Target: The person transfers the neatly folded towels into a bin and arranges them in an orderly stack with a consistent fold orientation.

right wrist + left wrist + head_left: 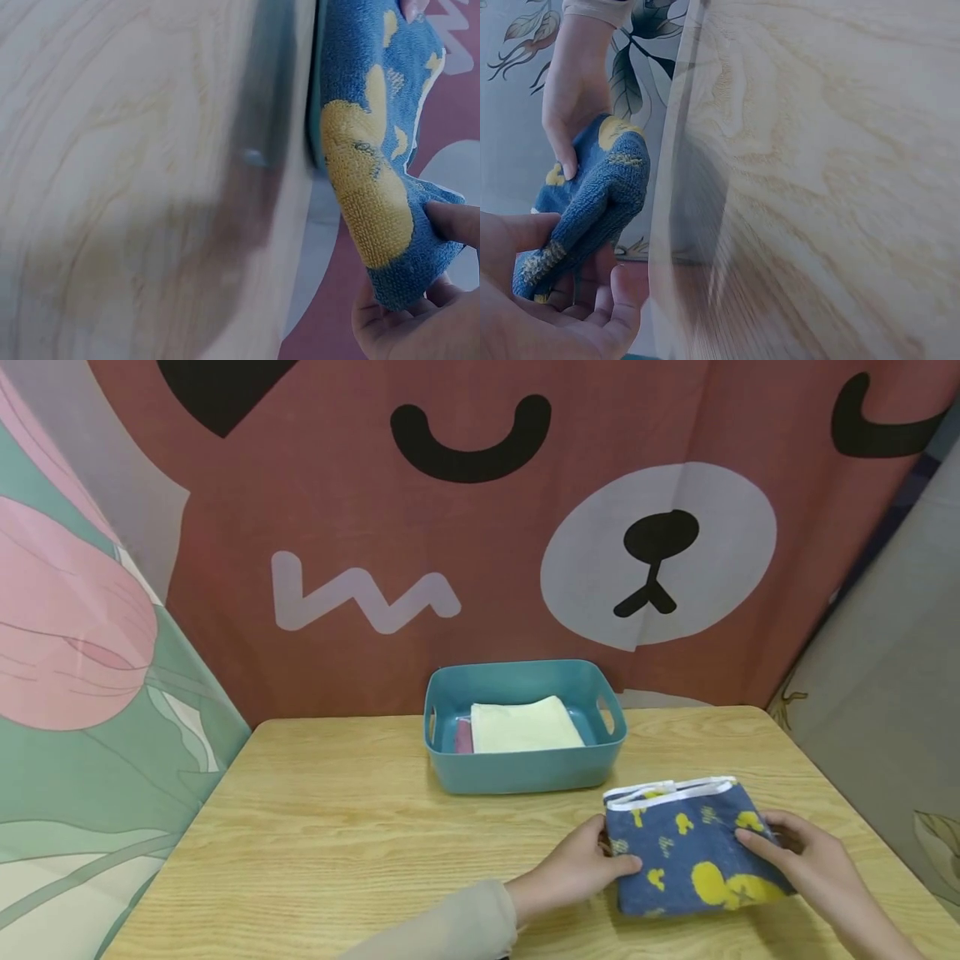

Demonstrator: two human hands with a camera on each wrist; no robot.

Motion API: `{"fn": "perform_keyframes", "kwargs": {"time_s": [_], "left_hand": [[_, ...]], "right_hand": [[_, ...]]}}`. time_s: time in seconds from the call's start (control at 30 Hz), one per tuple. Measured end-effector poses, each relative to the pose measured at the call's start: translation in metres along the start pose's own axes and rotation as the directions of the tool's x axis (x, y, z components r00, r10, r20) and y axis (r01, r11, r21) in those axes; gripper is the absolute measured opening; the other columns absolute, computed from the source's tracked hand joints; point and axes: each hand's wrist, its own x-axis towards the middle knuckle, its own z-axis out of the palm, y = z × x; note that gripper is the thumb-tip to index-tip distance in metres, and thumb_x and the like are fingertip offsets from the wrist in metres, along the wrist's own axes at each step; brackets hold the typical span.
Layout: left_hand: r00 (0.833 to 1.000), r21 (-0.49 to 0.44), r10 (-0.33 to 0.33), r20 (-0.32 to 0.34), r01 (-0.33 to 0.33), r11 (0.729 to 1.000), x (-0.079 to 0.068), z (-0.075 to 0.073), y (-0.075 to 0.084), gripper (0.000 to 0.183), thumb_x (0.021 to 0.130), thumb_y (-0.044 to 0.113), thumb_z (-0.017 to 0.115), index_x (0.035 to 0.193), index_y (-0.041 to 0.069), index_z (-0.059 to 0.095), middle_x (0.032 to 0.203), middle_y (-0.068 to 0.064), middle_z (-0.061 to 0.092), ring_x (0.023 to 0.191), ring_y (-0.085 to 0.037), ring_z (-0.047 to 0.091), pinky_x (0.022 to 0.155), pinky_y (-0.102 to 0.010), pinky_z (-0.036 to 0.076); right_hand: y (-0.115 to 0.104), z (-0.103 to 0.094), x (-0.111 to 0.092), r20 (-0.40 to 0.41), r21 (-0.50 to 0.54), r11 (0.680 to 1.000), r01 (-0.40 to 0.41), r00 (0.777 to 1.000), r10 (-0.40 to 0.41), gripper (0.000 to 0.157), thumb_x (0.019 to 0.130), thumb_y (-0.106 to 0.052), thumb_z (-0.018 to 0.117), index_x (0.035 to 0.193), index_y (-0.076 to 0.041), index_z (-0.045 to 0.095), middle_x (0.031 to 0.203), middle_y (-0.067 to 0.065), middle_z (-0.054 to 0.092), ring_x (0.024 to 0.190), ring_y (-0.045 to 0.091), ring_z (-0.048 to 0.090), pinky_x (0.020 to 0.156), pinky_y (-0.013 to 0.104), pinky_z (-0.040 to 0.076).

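A folded blue towel [693,852] with yellow figures and a white edge is held up over the table's right side. At its left side my left hand [588,864] grips it, thumb on the front face and fingers behind. My right hand [813,860] pinches the opposite side, thumb on top. In the left wrist view the towel [592,202] shows its thick folded layers between both hands. The right wrist view has the towel's large yellow patch [367,184] close by, with my right thumb pressed near its corner.
Behind the hands, a teal basket [525,774] with side handle holes stands at the table's back edge. Inside lie a folded pale yellow cloth [525,727] and a pink piece [464,737]. Wood-grain table [315,843] extends left. Printed curtains [360,510] hang around it.
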Motion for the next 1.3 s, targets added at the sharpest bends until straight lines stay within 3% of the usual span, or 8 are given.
{"fn": "perform_keyframes", "kwargs": {"time_s": [0.37,0.47,0.77,1.0,1.3], "left_hand": [[1.000,0.001,0.000,-0.016,0.000,1.000,-0.014,-0.020,-0.004,0.039,0.093,0.017,0.071,0.129,0.017,0.056,0.101,0.007,0.060,0.086,-0.011,0.057,0.077,-0.033,0.048],[1.000,0.006,0.017,-0.014,-0.017,1.000,-0.017,-0.025,-0.005,0.041,0.092,0.016,0.071,0.131,0.018,0.056,0.102,0.008,0.061,0.085,-0.011,0.057,0.075,-0.032,0.047],[0.998,-0.001,0.063,-0.010,-0.063,0.998,-0.028,-0.038,-0.005,0.044,0.091,0.013,0.072,0.133,0.015,0.056,0.105,0.005,0.062,0.084,-0.013,0.056,0.071,-0.030,0.046],[0.997,-0.008,0.068,-0.046,-0.069,0.998,-0.035,-0.049,-0.005,0.043,0.091,0.013,0.072,0.131,0.009,0.058,0.104,0.001,0.062,0.085,-0.015,0.054,0.072,-0.030,0.046],[0.990,-0.008,0.106,-0.097,-0.107,0.994,-0.047,-0.069,-0.011,0.044,0.091,0.014,0.072,0.132,0.004,0.058,0.105,-0.003,0.064,0.086,-0.017,0.053,0.072,-0.030,0.046]], "right_hand": [[-0.016,0.009,-0.008,-0.058,0.017,0.995,0.094,0.994,-0.093,0.072,0.092,-0.054,0.064,0.132,0.004,0.053,0.127,0.025,0.058,0.113,0.044,0.055,0.081,0.045,0.053],[-0.020,0.011,-0.012,-0.072,0.023,0.992,0.121,0.990,-0.119,0.065,0.093,-0.050,0.066,0.130,0.002,0.056,0.125,0.021,0.060,0.115,0.045,0.055,0.077,0.038,0.054],[-0.039,0.018,-0.017,-0.043,0.094,0.990,0.102,0.994,-0.098,0.061,0.093,-0.046,0.067,0.129,0.002,0.055,0.123,0.017,0.060,0.120,0.047,0.051,0.084,0.043,0.053],[-0.048,0.025,-0.021,-0.035,0.117,0.988,0.102,0.995,-0.099,0.060,0.092,-0.045,0.069,0.129,0.001,0.055,0.122,0.014,0.062,0.106,0.027,0.059,0.074,0.028,0.053],[-0.064,0.037,-0.027,-0.080,0.180,0.972,0.149,0.987,-0.137,0.054,0.091,-0.040,0.072,0.125,0.000,0.058,0.114,0.010,0.064,0.091,0.012,0.059,0.072,0.028,0.054]]}}
